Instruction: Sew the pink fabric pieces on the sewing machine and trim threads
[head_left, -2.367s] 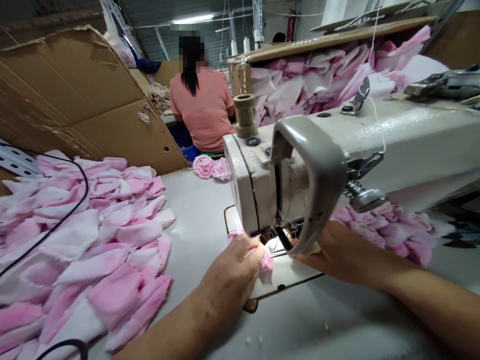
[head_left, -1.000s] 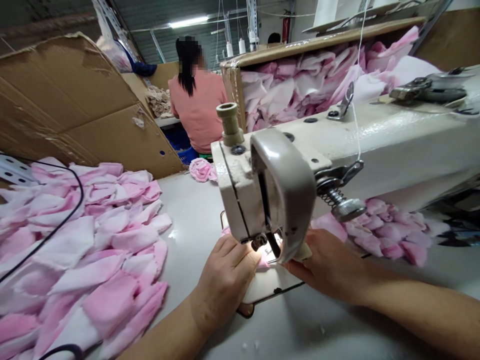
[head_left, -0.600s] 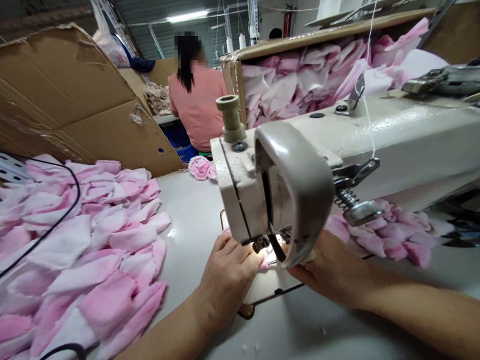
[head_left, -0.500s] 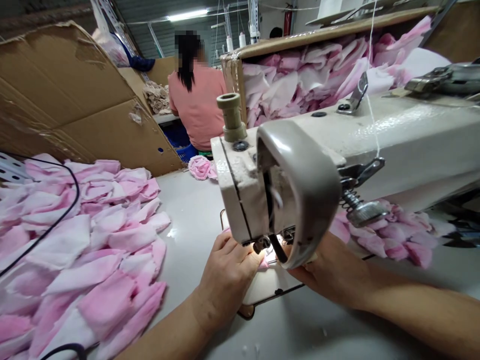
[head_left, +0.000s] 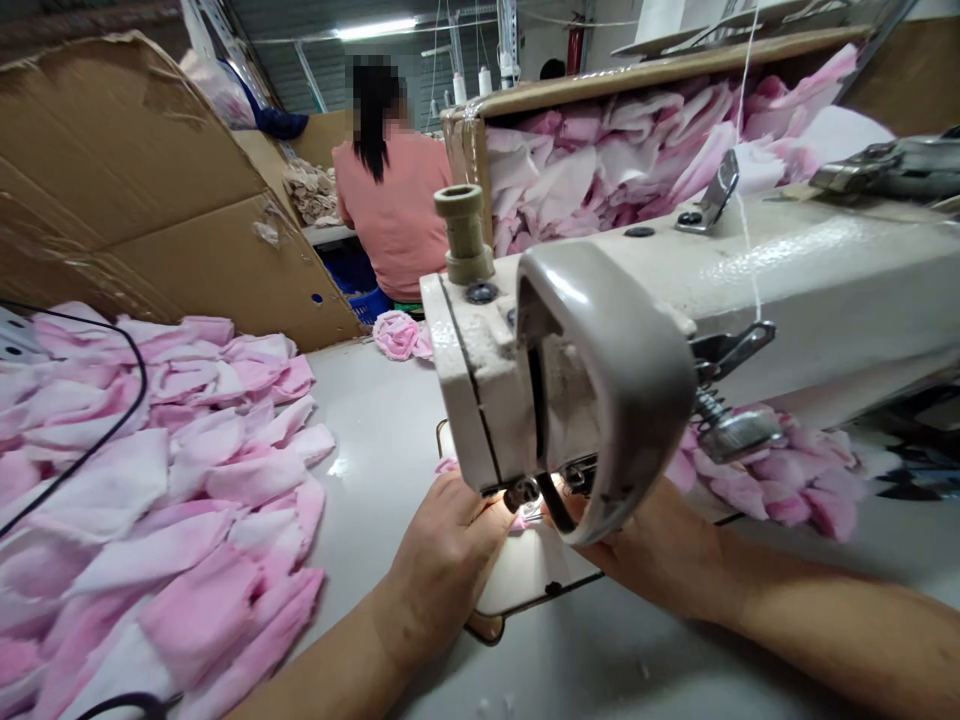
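At the far left, a heap of pink-and-white fabric pieces [head_left: 172, 500] covers my side of the table, with a black cable [head_left: 112, 410] lying across it and a big cardboard sheet [head_left: 135, 200] standing behind. Further back, a co-worker in a salmon top [head_left: 390, 215] sits facing away, and a rolled pink fabric bundle [head_left: 397, 335] lies on the white tabletop [head_left: 375, 420] near the foot of the cardboard. My left hand [head_left: 450, 570] lies nearly flat with the fingers together, pressing on a small pink fabric piece [head_left: 519, 521] right at the front of the sewing machine [head_left: 600, 390]; only slivers of that piece show, on both sides of my fingers, beneath the machine's head. My right hand [head_left: 645, 540] reaches in from the other side, its fingers hidden behind the curved grey guard [head_left: 607, 400], so I cannot tell if they grip anything. Beyond it lies a second pile of pink pieces [head_left: 772, 475], and a cardboard box [head_left: 637, 150] overflowing with more stands behind the machine.
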